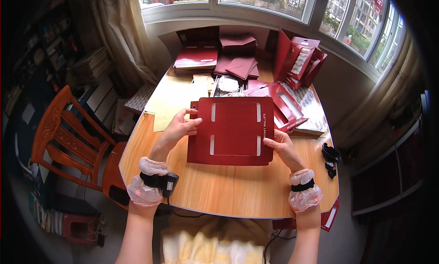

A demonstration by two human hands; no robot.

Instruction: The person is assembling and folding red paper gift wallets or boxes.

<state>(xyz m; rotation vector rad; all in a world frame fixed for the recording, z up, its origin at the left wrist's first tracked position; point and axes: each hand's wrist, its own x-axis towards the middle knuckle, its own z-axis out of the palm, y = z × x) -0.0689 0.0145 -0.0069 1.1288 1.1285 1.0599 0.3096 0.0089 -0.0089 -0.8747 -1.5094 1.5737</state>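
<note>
A flat dark red cardboard folder [235,131] with several white strip-shaped slots and small light print along its right side is held up above the table. My left hand [176,130] pinches its left edge, thumb on the front face. On the opposite edge, my right hand [284,148] grips lower down, thumb also in front; most of its fingers are hidden behind the card. A second layer of red card shows along the left and lower edges. Just behind it lies a red carton with a cut-out window [284,104].
Wooden table [219,191] under my hands. Behind are a stack of red folders [195,58], dark pink envelopes [242,67], yellow paper [171,106], a white crumpled item [228,84] and upright red packages [302,60]. Small black objects [330,153] sit right; a wooden chair [73,140] stands left.
</note>
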